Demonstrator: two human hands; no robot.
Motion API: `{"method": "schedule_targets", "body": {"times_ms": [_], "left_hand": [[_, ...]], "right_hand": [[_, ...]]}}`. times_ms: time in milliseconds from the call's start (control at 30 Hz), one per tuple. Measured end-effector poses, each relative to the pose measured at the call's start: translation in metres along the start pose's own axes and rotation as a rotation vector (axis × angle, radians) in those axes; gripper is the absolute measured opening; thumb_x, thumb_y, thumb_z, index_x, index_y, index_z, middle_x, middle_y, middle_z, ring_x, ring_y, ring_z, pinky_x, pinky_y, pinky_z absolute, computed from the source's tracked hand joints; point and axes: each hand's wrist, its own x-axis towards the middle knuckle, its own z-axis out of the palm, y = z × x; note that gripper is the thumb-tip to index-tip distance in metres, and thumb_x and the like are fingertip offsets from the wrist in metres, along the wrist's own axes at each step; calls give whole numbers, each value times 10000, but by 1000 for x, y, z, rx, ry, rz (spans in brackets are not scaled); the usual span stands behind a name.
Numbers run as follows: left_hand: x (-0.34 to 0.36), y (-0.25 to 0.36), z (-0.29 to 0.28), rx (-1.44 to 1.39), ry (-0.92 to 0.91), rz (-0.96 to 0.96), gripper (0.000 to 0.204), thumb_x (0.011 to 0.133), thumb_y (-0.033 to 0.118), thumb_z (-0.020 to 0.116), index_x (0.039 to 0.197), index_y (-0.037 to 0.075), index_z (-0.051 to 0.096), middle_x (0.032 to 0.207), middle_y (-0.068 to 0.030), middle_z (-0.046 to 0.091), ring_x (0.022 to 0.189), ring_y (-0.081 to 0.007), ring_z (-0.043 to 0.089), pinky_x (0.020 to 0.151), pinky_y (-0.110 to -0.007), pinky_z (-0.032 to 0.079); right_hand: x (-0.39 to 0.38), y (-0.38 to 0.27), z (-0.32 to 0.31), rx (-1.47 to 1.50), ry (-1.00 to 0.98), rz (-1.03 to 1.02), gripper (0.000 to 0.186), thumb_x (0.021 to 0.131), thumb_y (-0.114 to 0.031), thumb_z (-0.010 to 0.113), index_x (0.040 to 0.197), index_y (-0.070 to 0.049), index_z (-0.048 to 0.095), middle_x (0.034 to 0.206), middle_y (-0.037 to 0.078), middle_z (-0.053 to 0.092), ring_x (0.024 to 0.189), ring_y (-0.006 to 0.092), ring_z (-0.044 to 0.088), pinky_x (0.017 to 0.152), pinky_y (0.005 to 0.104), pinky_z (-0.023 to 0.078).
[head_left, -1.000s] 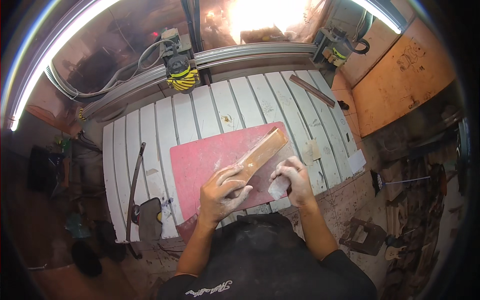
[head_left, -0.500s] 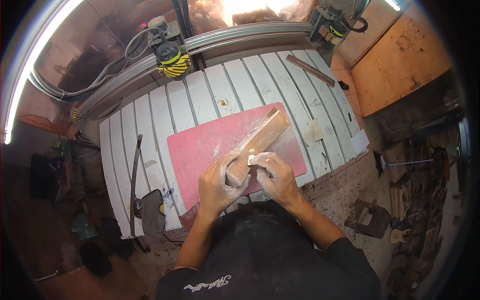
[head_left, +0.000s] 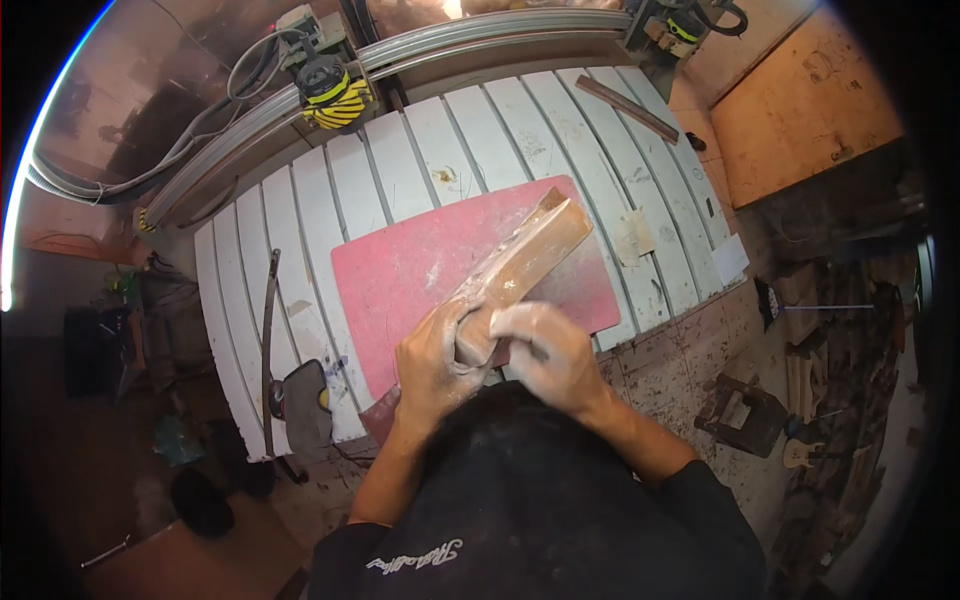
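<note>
A long, dusty wooden workpiece slants away from me over a pink mat, its far end up and to the right. My left hand wraps round its near end, the thumb on the inner side. Close by, my right hand is curled and smeared by motion. Its pinched fingertips are at the workpiece's right edge, on a small whitish piece that is mostly hidden. Pale dust coats both hands and the wood.
The mat lies on a white slatted table. A gantry rail with a striped machine head spans the back. A dark strip lies far right, a curved metal bar and a grey pad at left.
My right hand has shifted slightly and is now blurred beside the workpiece. The left hand keeps its hold. The whole view has tilted a little, with the table sitting higher.
</note>
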Motion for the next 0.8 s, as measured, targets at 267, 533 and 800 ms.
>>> {"method": "schedule_targets", "body": {"times_ms": [267, 533, 800], "left_hand": [[1, 0, -4, -31, -24, 2, 618, 678, 54, 923, 1251, 42, 693, 1204, -159, 770, 1108, -389, 754, 920, -423, 617], [-3, -3, -1, -24, -14, 7, 628, 678, 44, 922, 1262, 33, 692, 1197, -182, 767, 1115, -391, 756, 936, -424, 613], [1, -3, -3, -72, -4, 9, 607, 678, 29, 919, 1244, 30, 701, 1190, -188, 770, 1094, -395, 762, 921, -420, 614]], "right_hand": [[-3, 7, 2, -39, 31, -14, 340, 799, 107, 634, 1092, -23, 749, 1099, 167, 753, 1029, 334, 747, 929, 419, 612], [-8, -12, 3, 82, -27, -27, 346, 811, 121, 623, 1111, -2, 744, 1120, 163, 749, 1034, 327, 741, 924, 392, 599], [-10, -8, 7, 78, -1, -15, 334, 830, 83, 667, 1131, -32, 758, 1155, 166, 744, 1052, 333, 749, 921, 410, 620]]}}
